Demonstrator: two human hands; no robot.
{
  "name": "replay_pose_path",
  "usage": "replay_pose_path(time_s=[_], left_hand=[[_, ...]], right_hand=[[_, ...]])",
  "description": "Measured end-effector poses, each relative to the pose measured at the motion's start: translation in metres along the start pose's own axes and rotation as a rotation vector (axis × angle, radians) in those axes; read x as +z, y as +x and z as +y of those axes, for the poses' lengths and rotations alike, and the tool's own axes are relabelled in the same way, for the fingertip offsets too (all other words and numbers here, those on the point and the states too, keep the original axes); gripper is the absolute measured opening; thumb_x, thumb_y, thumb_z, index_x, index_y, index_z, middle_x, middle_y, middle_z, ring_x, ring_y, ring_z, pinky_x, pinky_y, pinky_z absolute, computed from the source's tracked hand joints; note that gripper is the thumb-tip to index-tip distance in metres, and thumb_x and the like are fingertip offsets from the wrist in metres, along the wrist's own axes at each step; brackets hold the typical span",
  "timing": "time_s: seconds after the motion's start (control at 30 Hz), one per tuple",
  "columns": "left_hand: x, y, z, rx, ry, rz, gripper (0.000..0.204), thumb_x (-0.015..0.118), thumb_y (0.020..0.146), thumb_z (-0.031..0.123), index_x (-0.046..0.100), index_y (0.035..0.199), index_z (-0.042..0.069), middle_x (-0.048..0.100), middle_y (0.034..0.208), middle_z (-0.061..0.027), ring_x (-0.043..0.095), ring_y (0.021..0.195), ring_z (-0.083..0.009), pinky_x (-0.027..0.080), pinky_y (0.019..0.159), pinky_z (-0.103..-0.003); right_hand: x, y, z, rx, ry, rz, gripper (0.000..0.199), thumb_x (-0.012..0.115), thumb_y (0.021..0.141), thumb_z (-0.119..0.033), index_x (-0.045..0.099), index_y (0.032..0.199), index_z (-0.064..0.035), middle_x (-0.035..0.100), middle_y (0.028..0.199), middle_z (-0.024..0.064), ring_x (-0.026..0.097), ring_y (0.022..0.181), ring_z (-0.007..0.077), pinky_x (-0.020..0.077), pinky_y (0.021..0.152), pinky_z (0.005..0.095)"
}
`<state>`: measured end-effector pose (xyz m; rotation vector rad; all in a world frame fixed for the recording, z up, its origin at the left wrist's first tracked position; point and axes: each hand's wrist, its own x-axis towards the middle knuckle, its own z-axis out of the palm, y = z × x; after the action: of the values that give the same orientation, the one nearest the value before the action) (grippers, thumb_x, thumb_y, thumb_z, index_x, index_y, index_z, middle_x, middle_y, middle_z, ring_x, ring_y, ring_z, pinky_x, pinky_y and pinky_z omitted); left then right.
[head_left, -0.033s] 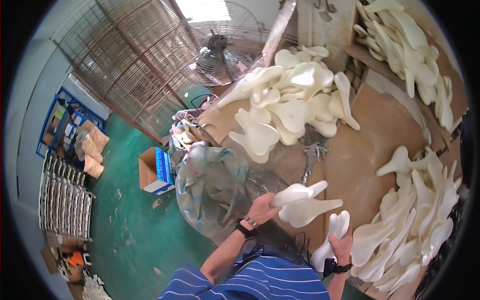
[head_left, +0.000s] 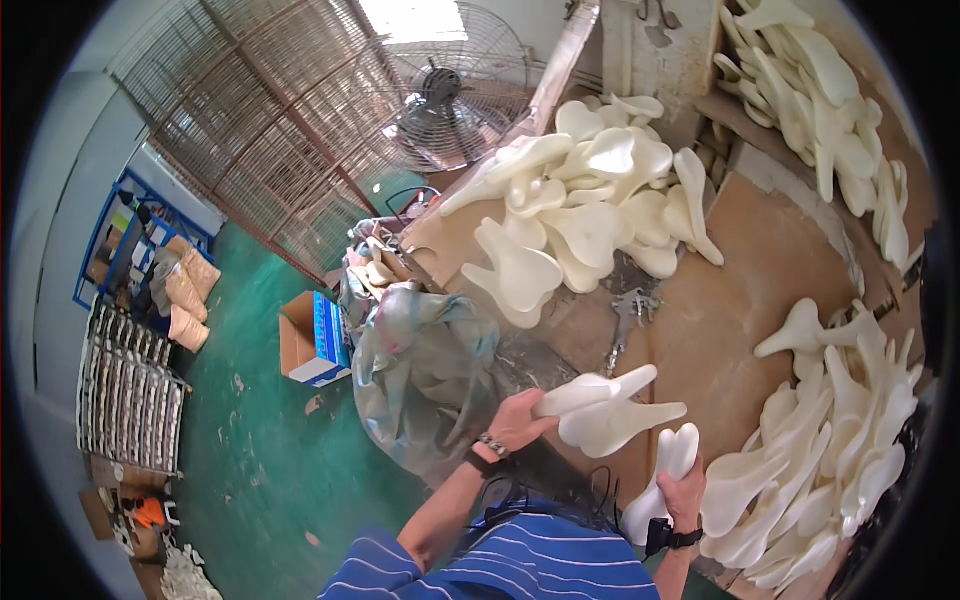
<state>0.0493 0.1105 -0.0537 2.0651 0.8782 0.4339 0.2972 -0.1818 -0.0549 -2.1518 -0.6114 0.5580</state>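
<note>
In my left hand (head_left: 520, 421), fingers closed, is the near end of a smooth white saddle-shaped piece (head_left: 608, 388) with a narrow tip. Just below it a broader saddle-shaped piece (head_left: 610, 425) overlaps; whether my hand also grips that one I cannot tell. My right hand (head_left: 684, 494) is wrapped around another white piece (head_left: 676, 452), held upright close to my body, with two rounded tips showing on top. Beyond my hands, a metal spray gun (head_left: 632, 308) lies on the brown work table (head_left: 720, 320).
Similar white pieces form a pile (head_left: 590, 190) at the table's far side, another (head_left: 830, 440) at right and a third (head_left: 820, 90) farther back. Left of the table are a plastic-covered bundle (head_left: 425, 370), an open carton (head_left: 300, 335), a large fan (head_left: 437, 105) and a wire-mesh partition (head_left: 250, 120).
The pieces at my left hand have tilted slightly, and that hand has shifted a little to the left. My right hand keeps its hold.
</note>
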Motion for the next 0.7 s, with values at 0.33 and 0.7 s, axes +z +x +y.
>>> replay_pose_path(time_s=[0.33,0.7], left_hand=[[-0.238,0.03,-0.146,-0.355,-0.077,0.842,0.051,0.085,0.082,0.035,0.068,0.114,-0.001,0.076,0.102,-0.0176,0.075,0.087,-0.0281,0.058,0.075,-0.042],[-0.038,0.074,-0.071,-0.013,0.142,0.333,0.04,0.084,0.083,0.025,0.074,0.114,0.002,0.076,0.109,-0.0153,0.073,0.098,-0.0317,0.058,0.091,-0.039]], right_hand=[[0.008,0.007,-0.015,-0.013,-0.03,-0.033,0.072,0.076,0.071,-0.03,0.056,0.133,-0.0002,0.071,0.108,0.0272,0.071,0.1,0.0457,0.0555,0.089,0.0508],[0.0,-0.004,-0.03,-0.054,0.05,0.046,0.07,0.078,0.071,-0.029,0.055,0.131,-0.0003,0.071,0.108,0.0263,0.071,0.099,0.0428,0.0557,0.087,0.0497]])
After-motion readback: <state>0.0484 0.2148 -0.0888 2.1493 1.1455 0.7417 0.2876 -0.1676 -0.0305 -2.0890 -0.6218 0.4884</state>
